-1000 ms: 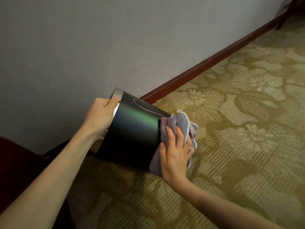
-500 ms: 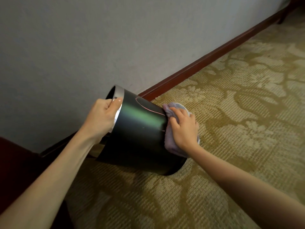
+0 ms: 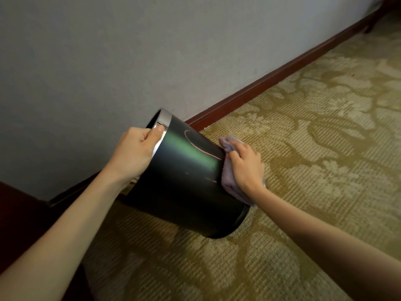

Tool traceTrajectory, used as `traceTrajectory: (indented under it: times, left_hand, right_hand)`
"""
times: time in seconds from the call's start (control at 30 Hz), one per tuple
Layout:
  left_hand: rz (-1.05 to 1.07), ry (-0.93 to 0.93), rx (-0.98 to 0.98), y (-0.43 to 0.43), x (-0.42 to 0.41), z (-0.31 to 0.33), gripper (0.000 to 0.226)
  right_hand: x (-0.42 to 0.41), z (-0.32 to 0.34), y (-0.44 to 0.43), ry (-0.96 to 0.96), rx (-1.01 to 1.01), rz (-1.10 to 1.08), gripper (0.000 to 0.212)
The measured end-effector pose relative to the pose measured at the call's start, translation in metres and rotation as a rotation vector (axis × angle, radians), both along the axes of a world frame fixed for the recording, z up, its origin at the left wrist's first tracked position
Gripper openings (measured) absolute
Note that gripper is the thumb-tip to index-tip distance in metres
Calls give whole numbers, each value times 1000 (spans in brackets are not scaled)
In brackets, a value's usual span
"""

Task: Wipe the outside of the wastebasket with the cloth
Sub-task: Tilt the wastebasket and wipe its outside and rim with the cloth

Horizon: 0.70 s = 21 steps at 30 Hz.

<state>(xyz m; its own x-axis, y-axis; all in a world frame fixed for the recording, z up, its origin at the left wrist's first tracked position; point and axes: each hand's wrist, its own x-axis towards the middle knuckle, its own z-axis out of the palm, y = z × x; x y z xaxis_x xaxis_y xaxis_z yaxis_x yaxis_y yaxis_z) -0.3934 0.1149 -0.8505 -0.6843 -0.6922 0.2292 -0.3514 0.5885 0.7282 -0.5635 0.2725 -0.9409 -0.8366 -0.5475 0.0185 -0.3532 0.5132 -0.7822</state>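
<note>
A black round wastebasket (image 3: 184, 187) with a silver rim is tilted toward the wall, its bottom edge resting on the carpet. My left hand (image 3: 136, 153) grips the silver rim at the upper left. My right hand (image 3: 245, 166) presses a greyish-purple cloth (image 3: 227, 181) against the right side of the wastebasket. Most of the cloth is hidden under that hand. The far side of the basket cannot be seen.
A grey wall (image 3: 152, 51) with a dark red baseboard (image 3: 271, 79) runs diagonally behind the basket. Patterned olive carpet (image 3: 314, 137) covers the floor to the right and front. Dark wooden furniture (image 3: 19, 213) sits at the lower left.
My right hand with the cloth has moved from the basket's bottom end up along its right side. The left hand has kept its grip on the rim.
</note>
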Motion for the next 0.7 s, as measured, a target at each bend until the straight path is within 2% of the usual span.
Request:
traceTrajectory:
  times: [0.2,0.37,0.5,0.7]
  left_hand:
    - [17,-35,-68,8,-24,8,53]
    - [0,-55,-37,10,-37,14,53]
    - [-50,-75,-33,11,-39,17,54]
    - [-125,-23,-20,19,-39,14,56]
  right_hand:
    - [58,-13,23,115,3,-218,44]
    - [95,-27,34,163,42,-191,58]
    - [108,-31,33,127,49,-184,58]
    - [83,-24,30,138,95,-199,56]
